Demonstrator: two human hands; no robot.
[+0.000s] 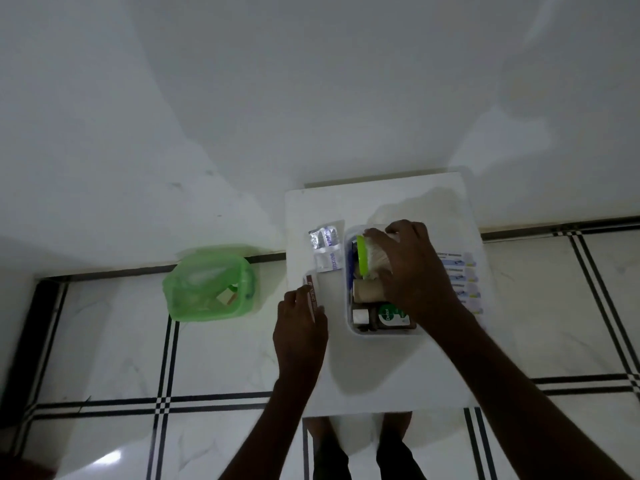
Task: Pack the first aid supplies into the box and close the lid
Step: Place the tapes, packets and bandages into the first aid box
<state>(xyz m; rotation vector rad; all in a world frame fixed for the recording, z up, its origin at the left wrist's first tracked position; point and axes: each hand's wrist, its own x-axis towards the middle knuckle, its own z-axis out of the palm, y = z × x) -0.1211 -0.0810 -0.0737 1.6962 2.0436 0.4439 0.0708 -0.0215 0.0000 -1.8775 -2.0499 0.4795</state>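
Left hand (299, 332) is down at the surface's (381, 375) left edge, fingers closed around a slim brown-red packet (311, 294). Just past it, the white box (349, 306) sits open mid-surface, a Dettol bottle (389, 317) and bandage roll (367, 292) inside. Right hand (412, 268) clamps a green-edged white pack (369, 259), pressing it into the box. Blister strips (325, 249) lie left; a green bin (211, 287) sits on the floor.

Dim room, white wall, tiled floor.
White wall (311, 81) with soft shadows; glossy marble-look floor (225, 358) with black line borders; small white bench (381, 368); green bin (207, 289) on floor.
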